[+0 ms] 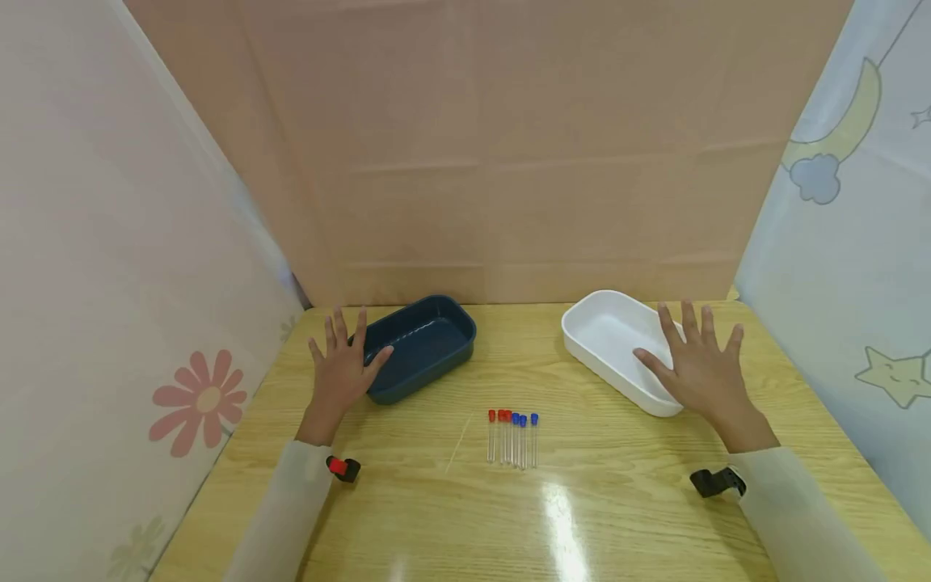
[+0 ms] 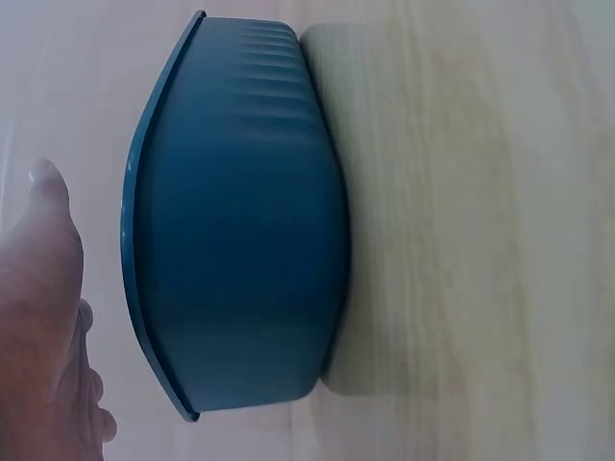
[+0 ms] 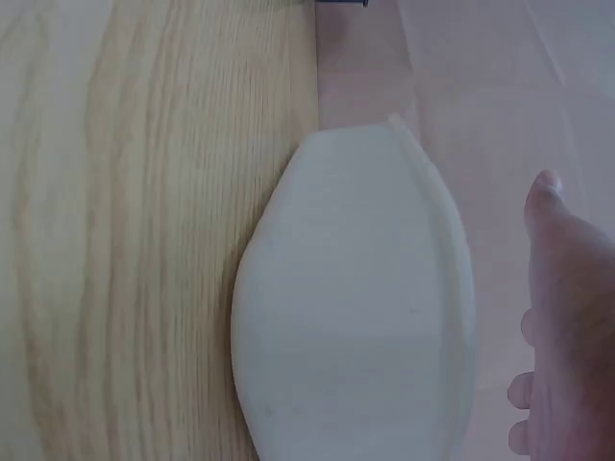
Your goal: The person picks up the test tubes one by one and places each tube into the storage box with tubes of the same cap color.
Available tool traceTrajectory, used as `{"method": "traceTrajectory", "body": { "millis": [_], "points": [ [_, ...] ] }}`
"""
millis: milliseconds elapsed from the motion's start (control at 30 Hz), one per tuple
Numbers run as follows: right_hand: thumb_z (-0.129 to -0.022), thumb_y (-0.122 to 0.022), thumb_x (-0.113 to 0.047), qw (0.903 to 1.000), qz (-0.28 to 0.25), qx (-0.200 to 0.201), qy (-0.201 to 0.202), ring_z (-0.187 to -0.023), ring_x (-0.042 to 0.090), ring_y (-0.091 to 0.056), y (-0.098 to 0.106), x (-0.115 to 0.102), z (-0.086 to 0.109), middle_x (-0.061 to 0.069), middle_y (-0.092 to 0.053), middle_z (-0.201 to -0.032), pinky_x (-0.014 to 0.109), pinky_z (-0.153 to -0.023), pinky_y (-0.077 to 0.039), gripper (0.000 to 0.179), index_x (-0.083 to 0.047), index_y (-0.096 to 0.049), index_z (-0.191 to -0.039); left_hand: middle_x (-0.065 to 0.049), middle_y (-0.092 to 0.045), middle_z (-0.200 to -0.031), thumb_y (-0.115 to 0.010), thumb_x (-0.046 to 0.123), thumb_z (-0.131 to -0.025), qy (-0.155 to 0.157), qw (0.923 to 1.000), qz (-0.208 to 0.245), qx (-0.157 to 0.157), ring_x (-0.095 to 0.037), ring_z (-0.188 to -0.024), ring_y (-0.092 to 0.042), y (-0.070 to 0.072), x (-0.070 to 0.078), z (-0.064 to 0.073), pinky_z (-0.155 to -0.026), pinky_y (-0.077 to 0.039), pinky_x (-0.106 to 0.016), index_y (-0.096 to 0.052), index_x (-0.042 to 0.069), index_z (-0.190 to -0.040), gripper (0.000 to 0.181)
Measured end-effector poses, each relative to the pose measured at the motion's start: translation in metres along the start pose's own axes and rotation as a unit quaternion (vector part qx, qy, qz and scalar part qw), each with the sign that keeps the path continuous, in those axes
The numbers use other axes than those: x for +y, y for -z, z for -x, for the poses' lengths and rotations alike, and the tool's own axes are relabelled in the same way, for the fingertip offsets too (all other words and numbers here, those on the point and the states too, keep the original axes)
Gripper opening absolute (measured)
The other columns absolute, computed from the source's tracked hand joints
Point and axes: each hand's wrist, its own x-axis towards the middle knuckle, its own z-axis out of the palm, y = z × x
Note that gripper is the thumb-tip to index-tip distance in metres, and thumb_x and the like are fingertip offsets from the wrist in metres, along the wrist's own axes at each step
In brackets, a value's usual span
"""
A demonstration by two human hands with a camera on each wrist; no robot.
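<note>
My left hand [image 1: 339,372] is held with its fingers spread, overlapping the left end of a dark blue tray [image 1: 436,368] in the head view. In the left wrist view, the hand [image 2: 38,307] appears beyond the rim of that tray [image 2: 240,211]. With fingers spread too, my right hand [image 1: 698,368] overlaps the right side of a white tray [image 1: 604,368]. The right wrist view has this hand [image 3: 577,327] apart from the white tray's wall [image 3: 356,288]. Neither hand holds anything. Between the trays lie several small clear tubes, some with red caps [image 1: 491,415], others with blue caps [image 1: 534,419].
A thin pale stick-like strip [image 1: 459,443] lies left of the tubes on the wooden table [image 1: 407,509]. A brown paper-like sheet [image 1: 480,162] rises behind the table. Patterned walls stand at the left [image 1: 94,267] and right [image 1: 865,267].
</note>
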Motion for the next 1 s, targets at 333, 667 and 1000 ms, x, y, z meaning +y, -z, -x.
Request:
{"method": "traceTrajectory", "body": {
  "millis": [333, 667, 1000],
  "points": [
    [-0.102, -0.05, -0.055, 0.9975, -0.015, 0.035, 0.059, -0.153, 0.046, -0.001, 0.005, -0.024, 0.02, 0.026, 0.0, -0.167, 0.064, -0.117, 0.009, 0.091, -0.006, -0.005, -0.164, -0.022, 0.017, -0.166, -0.032, 0.063, -0.105, 0.01, 0.9968, 0.071, -0.035, -0.043, -0.153, 0.006, -0.001, -0.007, 0.011, -0.116, -0.01, -0.069, 0.002, 0.017, -0.165, 0.083],
    [-0.1, -0.061, -0.046, 0.9885, -0.07, 0.051, 0.124, -0.155, 0.037, -0.004, 0.008, -0.064, 0.043, 0.019, -0.004, -0.169, 0.046, -0.124, -0.005, 0.092, -0.007, -0.008, -0.164, -0.02, 0.021, -0.165, -0.024, 0.057, -0.108, 0.028, 0.988, 0.139, -0.06, -0.044, -0.153, 0.007, -0.007, -0.013, 0.017, -0.115, -0.018, -0.067, 0.004, 0.001, -0.162, 0.082],
    [-0.094, -0.066, -0.056, 0.9862, -0.11, -0.015, 0.122, -0.153, 0.037, -0.019, 0.001, -0.097, 0.054, 0.01, -0.015, -0.169, 0.061, -0.112, -0.031, 0.097, -0.011, -0.015, -0.164, -0.022, 0.024, -0.163, -0.024, 0.057, -0.108, 0.039, 0.9826, 0.162, -0.082, -0.044, -0.152, 0.011, -0.009, -0.013, 0.023, -0.114, -0.023, -0.065, 0.012, -0.006, -0.157, 0.087]
  ]
}}
